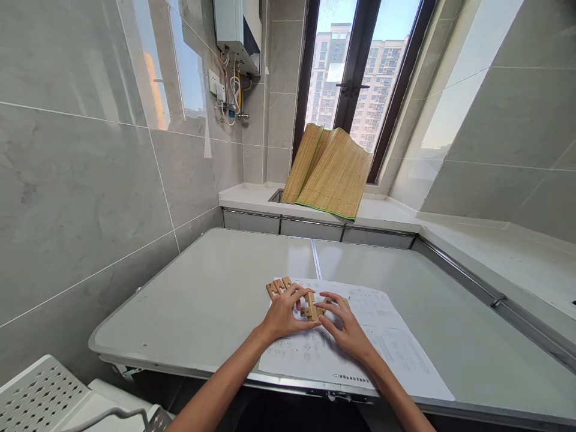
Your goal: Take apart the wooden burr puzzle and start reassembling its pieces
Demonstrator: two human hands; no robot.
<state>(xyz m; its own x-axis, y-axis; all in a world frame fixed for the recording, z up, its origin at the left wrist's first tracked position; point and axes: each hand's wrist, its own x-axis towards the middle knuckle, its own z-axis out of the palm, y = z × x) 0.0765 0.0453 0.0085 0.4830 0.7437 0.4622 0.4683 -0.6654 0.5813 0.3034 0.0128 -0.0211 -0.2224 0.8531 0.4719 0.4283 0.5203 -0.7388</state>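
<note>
Both my hands meet over a printed instruction sheet (387, 342) on the grey table (202, 294). My left hand (284, 313) and my right hand (344, 324) pinch a small cluster of notched wooden puzzle pieces (311, 308) between their fingertips, just above the paper. Several more notched wooden pieces (276, 286) lie side by side at the sheet's far left corner, just beyond my left fingers.
A folded bamboo mat (330, 171) leans against the window on the white counter (495, 252) behind the table. Tiled walls close in left and right. A white perforated chair (40, 390) stands at the lower left, below the table edge.
</note>
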